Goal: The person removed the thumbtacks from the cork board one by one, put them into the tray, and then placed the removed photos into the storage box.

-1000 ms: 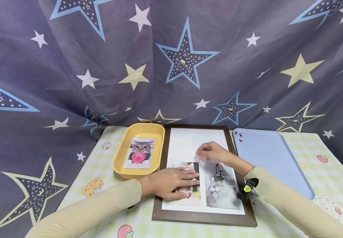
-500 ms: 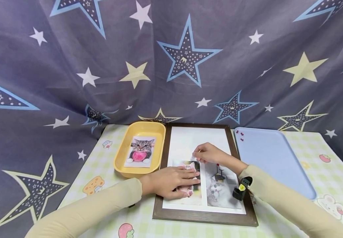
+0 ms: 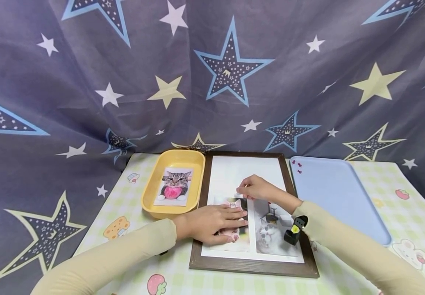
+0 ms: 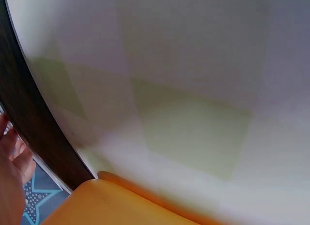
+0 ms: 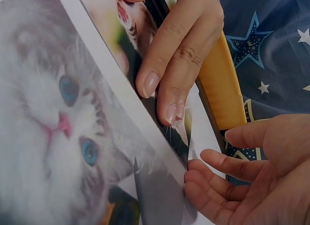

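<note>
My left hand point(image 3: 212, 225) lies with fingers extended on a kitten photo point(image 3: 234, 241), which rests on the left part of a brown-framed white board point(image 3: 243, 174). At that photo's top edge my right hand point(image 3: 258, 190) bends its fingers, their tips at the upper right corner in the right wrist view. A pale speck shows below the fingertips in the head view; whether they pinch anything is hidden. Beside it lies a white kitten photo point(image 5: 53, 104), pinned with a red push pin that my right wrist now nearly covers.
Left of the frame stands a yellow tray point(image 3: 147, 194) holding a tabby cat photo point(image 3: 173, 186). On the right, a light blue tray point(image 3: 337, 196) carries a few red push pins point(image 3: 299, 165) near its far left corner. A starry curtain point(image 3: 219, 123) hangs behind the table.
My right hand has shifted slightly left along the top edge of the kitten photo, and its wrist now covers more of the other photo's pin. My left hand stays in place.
</note>
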Demonstrator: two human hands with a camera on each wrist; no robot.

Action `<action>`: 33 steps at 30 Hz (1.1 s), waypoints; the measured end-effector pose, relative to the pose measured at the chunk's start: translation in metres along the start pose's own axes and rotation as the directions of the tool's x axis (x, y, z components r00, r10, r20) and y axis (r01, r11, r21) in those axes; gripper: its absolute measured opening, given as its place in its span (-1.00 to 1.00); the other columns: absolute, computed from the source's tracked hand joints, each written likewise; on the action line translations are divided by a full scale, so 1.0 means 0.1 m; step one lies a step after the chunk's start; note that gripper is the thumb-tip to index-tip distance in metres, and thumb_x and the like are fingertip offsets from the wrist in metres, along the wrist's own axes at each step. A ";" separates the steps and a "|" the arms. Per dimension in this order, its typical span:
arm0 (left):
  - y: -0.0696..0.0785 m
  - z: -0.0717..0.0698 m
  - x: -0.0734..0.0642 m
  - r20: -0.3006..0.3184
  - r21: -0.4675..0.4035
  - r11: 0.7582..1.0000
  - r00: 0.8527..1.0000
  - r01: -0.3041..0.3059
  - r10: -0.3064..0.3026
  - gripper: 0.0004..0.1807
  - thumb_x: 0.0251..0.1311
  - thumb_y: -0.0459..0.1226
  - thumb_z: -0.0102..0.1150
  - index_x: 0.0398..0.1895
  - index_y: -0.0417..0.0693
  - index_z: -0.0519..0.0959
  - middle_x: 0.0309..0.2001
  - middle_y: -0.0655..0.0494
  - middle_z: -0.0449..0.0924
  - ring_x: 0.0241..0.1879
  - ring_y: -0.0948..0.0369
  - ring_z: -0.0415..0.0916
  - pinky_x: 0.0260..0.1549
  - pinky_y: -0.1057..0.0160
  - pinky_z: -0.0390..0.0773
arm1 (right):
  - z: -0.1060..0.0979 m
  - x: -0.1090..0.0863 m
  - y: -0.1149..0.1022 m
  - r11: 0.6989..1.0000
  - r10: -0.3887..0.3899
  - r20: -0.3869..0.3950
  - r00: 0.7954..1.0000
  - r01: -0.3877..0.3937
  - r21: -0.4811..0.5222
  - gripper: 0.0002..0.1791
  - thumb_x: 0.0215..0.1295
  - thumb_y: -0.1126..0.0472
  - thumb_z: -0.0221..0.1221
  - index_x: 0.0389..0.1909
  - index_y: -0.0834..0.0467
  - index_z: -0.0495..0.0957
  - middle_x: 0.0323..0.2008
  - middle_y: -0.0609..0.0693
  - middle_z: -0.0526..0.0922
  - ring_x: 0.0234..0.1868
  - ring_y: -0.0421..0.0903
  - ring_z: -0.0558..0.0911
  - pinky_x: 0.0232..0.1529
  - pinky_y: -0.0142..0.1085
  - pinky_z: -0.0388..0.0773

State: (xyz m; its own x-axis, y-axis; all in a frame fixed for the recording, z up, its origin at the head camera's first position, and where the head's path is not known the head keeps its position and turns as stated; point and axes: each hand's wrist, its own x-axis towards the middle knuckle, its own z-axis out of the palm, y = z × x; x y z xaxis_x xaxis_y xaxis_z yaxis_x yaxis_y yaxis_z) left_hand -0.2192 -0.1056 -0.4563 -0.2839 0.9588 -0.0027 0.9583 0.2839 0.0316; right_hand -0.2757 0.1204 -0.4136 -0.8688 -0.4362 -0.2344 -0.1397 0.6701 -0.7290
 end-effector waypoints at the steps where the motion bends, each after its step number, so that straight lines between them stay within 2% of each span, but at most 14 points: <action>1: 0.00 0.00 0.00 -0.003 -0.003 1.000 1.000 -0.001 0.001 -0.37 0.55 0.09 -0.21 0.59 0.14 0.21 0.59 0.11 0.18 0.59 0.18 0.10 0.55 0.09 0.19 | 0.00 0.00 0.00 1.000 0.000 0.001 1.000 0.000 0.000 -0.71 0.48 0.17 0.14 -0.20 0.34 0.68 -0.56 0.05 0.61 -0.55 -0.17 0.48 -0.46 -0.39 0.47; 22: 0.00 0.02 0.00 -0.013 0.012 1.000 1.000 -0.005 0.005 -0.36 0.55 0.11 -0.23 0.60 0.14 0.21 0.59 0.10 0.18 0.59 0.18 0.10 0.54 0.09 0.19 | 0.04 0.05 0.01 1.000 0.015 -0.015 1.000 -0.015 -0.016 -0.62 0.43 0.15 0.15 -0.51 0.31 0.69 -0.77 -0.14 0.41 -0.68 -0.24 0.34 -0.57 -0.43 0.28; 33: -0.01 0.02 0.00 -0.006 0.021 1.000 1.000 -0.008 0.008 -0.36 0.55 0.10 -0.23 0.60 0.14 0.20 0.59 0.09 0.17 0.59 0.17 0.10 0.55 0.09 0.18 | 0.03 0.01 -0.02 1.000 0.006 0.014 1.000 -0.006 0.000 -0.66 0.45 0.17 0.16 -0.45 0.32 0.67 -0.73 -0.09 0.42 -0.65 -0.21 0.36 -0.55 -0.41 0.32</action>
State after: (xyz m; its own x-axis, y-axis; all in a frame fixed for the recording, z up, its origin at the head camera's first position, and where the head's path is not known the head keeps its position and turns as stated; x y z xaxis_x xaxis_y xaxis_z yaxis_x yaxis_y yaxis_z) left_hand -0.2206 -0.1057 -0.4584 -0.2768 0.9609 0.0037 0.9609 0.2767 0.0103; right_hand -0.2747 0.1166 -0.4145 -0.8629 -0.4406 -0.2476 -0.1346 0.6725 -0.7277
